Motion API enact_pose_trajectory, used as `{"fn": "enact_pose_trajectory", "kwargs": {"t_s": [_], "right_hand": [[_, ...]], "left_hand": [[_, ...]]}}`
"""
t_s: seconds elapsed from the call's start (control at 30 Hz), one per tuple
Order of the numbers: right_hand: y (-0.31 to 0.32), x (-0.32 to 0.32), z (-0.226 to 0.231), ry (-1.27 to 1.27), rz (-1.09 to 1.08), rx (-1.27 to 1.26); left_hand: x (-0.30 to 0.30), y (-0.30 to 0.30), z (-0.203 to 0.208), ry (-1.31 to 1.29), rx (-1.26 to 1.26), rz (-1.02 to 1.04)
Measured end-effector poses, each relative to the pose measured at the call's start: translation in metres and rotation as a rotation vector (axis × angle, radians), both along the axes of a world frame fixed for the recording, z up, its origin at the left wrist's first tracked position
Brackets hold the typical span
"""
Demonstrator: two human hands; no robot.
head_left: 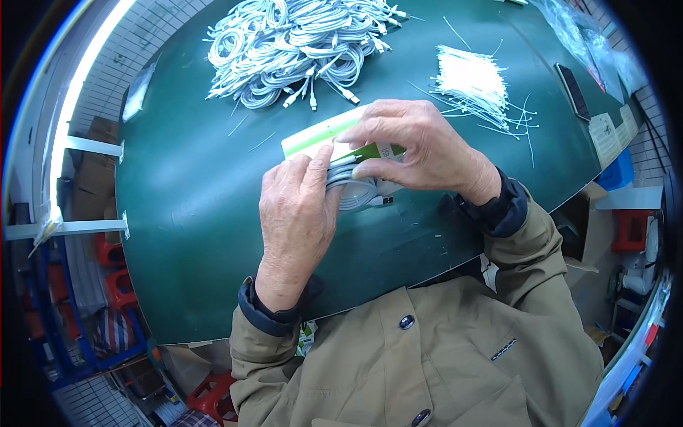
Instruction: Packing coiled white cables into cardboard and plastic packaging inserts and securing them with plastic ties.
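"Head view: left hand [299, 203] grips a smooth, looped grey cable [359, 193] over the green table [192, 242]!"
"Right hand [420, 146]?"
"Curled against thin green-and-white card [309, 139], grip unclear; dark lettering [385, 151] peeks out."

Left hand [299, 196] holding coiled cable [345, 176]; right hand [421, 141] apparently touching card [313, 135].

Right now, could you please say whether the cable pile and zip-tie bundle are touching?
Apart: the head view shows green tabletop between the cable pile and zip-tie bundle.
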State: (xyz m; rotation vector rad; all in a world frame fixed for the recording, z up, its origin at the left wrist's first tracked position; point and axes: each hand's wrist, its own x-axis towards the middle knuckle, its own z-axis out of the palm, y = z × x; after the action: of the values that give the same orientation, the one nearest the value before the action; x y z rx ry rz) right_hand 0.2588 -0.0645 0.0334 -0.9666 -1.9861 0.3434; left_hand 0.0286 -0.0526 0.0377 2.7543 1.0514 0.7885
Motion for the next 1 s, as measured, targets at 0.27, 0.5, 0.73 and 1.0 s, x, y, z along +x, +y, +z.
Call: {"fn": "enact_pose_trajectory", "kwargs": {"t_s": [0.27, 0.5, 0.73, 1.0], "right_hand": [[-0.001, -0.009, -0.007, -0.225, -0.067, 0.268], [-0.008, -0.007, -0.012, -0.203, -0.142, 0.252], [-0.003, 0.000, -0.026, -0.042, -0.106, 0.109], [-0.001, 0.004, -0.031, 0.091, -0.010, 0.008]], "left_hand": [[0.004, -0.003, -0.007, -0.004, 0.009, -0.017], [0.005, -0.001, -0.017, -0.204, -0.088, 0.000], [0.002, 0.007, -0.030, -0.375, -0.076, -0.083], [0.001, 0.005, -0.033, -0.407, 0.009, -0.098]]}}
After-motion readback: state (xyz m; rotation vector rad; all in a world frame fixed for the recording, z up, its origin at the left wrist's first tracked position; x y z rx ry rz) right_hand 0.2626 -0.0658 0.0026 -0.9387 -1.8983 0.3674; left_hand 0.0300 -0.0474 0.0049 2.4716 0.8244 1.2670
